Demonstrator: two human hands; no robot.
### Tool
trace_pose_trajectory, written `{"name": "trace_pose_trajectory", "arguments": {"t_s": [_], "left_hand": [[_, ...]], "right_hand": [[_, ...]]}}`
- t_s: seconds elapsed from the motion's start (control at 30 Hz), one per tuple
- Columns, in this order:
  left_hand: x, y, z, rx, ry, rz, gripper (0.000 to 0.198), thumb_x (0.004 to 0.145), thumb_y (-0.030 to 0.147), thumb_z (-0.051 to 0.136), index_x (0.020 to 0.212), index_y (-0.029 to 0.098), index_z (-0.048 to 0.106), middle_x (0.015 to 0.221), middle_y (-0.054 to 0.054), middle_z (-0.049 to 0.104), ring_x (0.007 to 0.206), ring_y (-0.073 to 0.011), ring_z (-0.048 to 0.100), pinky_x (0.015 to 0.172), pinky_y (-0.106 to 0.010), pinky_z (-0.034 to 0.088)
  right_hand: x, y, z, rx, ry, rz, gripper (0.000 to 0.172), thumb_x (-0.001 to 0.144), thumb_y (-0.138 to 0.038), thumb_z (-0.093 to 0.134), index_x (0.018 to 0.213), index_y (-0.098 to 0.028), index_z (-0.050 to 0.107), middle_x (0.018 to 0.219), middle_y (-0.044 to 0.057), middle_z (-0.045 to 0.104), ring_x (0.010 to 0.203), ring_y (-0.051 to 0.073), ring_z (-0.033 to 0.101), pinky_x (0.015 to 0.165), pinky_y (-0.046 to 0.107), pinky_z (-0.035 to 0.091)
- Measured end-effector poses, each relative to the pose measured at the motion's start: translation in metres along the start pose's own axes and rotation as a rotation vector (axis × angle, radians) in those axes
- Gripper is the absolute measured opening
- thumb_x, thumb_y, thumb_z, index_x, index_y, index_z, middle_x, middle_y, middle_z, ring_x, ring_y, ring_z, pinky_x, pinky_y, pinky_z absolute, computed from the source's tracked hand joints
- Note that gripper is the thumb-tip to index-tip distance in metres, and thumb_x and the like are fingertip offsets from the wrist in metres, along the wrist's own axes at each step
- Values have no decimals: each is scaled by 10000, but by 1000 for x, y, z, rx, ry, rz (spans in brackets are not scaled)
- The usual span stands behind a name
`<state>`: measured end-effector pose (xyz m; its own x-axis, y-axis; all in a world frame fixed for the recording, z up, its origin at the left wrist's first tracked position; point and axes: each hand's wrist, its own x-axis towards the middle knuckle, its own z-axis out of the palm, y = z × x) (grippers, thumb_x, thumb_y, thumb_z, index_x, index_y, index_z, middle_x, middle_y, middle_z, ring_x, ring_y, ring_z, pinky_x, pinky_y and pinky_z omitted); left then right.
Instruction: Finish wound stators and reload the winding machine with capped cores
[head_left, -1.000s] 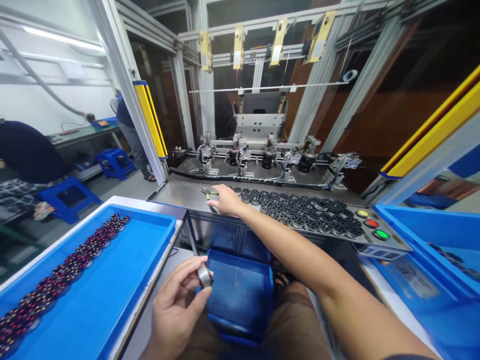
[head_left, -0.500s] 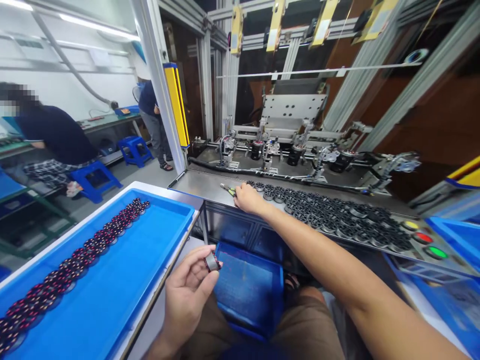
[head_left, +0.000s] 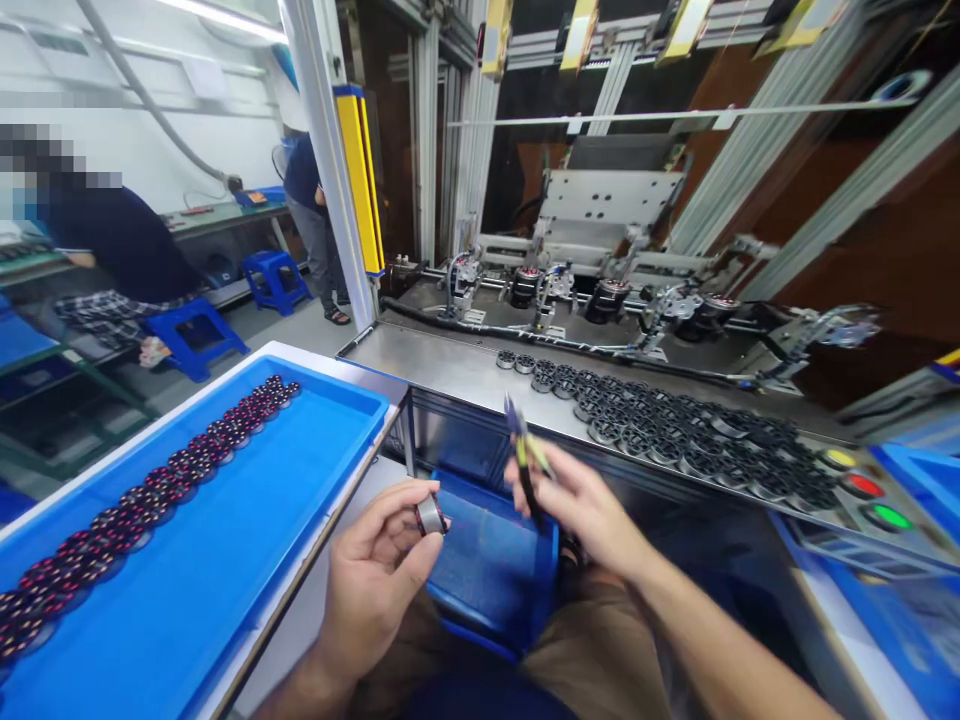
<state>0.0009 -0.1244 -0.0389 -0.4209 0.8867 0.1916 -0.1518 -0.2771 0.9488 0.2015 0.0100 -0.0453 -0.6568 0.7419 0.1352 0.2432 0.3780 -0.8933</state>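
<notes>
Between the thumb and fingers of my left hand [head_left: 382, 565] is a small ring-shaped motor stator [head_left: 430, 515], its grey metal side showing and some red at its edge. My right hand [head_left: 570, 495] is closed round the handles of pliers [head_left: 529, 455], which have yellow-green and black grips. Their jaws point up and away from me, and motion blurs them slightly. The pliers are to the right of the stator, apart from it. Both hands are above a blue bin [head_left: 480, 560] near my knees.
A blue tray [head_left: 247, 590] at left holds rows of wound stators [head_left: 187, 465]. Several black-and-grey stator cores [head_left: 645, 415] cover the right of the metal bench [head_left: 420, 357], beside coloured buttons [head_left: 862, 485]. Behind stands a winding machine [head_left: 607, 295]. Two people [head_left: 120, 235] are at left.
My right hand has picked up the pliers from the metal bench and brought them back towards me, near my left hand. The left hand keeps the stator, turned slightly. The view has shifted a little.
</notes>
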Motion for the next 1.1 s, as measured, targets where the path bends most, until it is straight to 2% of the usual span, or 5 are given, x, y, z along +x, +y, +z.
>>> {"name": "trace_pose_trajectory", "arguments": {"t_s": [0.07,0.2,0.43,0.87,1.1], "left_hand": [[2,-2,4,-1,-24,-9,354,746,72,756,1060,234,736,1122,-52,746,904,-184,747,832,-243,604],[5,-8,19,21,-79,-11,375,742,55,748,1055,261,739,1098,-17,759,887,-158,750,832,-206,596],[4,-10,41,48,-161,-13,392,754,41,724,1063,282,735,1091,11,771,907,-144,748,842,-179,585],[-2,-8,43,67,-192,-11,376,765,46,724,1071,265,728,1103,-9,767,926,-150,743,859,-191,583],[-3,-11,39,20,-203,51,233,822,111,691,1001,256,727,1112,-20,737,1044,-178,694,886,-253,590]], "right_hand": [[-51,7,21,167,22,-2,598,896,-507,575,1385,-200,418,1003,88,668,801,186,674,725,312,577],[-104,9,47,-58,92,-58,561,846,-311,670,1377,-222,511,1134,135,674,1048,260,654,946,391,530],[-94,-8,38,-73,139,-225,598,826,-186,595,1411,-179,469,1136,132,664,1026,236,648,889,315,548],[-95,0,40,-85,192,-309,554,859,-108,515,1405,-193,481,857,73,671,821,197,655,713,279,543],[-97,0,40,-12,137,-294,716,786,-42,518,1466,-226,392,1055,102,623,934,191,613,799,315,538]]}}
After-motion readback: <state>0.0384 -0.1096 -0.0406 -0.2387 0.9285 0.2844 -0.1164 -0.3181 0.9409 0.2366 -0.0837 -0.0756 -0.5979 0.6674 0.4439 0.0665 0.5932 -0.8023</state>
